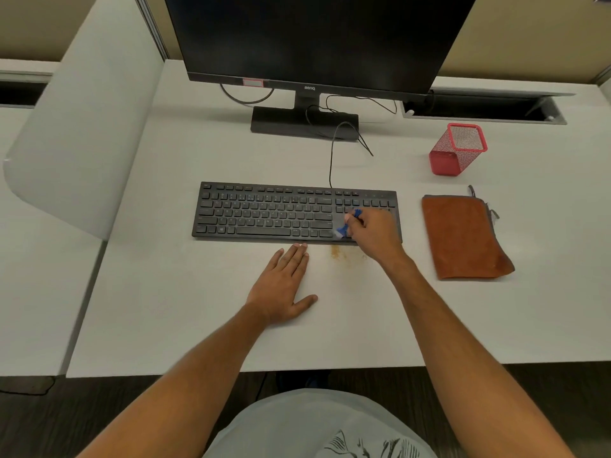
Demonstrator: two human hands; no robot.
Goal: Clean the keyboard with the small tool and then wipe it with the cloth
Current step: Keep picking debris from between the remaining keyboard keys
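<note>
At the right end of the black keyboard [294,211], the right hand [372,231] pinches a small blue brush [345,228] over the arrow keys. The left hand [281,287] lies flat, fingers straight, on the surface [198,309] just near the keyboard. Short, light strokes toward the near edge should carry grit to the brown crumbs [339,252]; the orange cloth [463,238] waits at right.

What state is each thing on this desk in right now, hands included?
Monitor: screen dark.
Keyboard: flat on the desk, cable attached.
Small blue brush: held, bristles on the keys at the right end.
Right hand: grips the brush.
Left hand: flat on the desk, fingertips at the keyboard's front edge.
Brown crumbs: lying on the desk before the keyboard.
Orange cloth: folded, untouched.
Red mesh cup: upright, looks empty.
</note>
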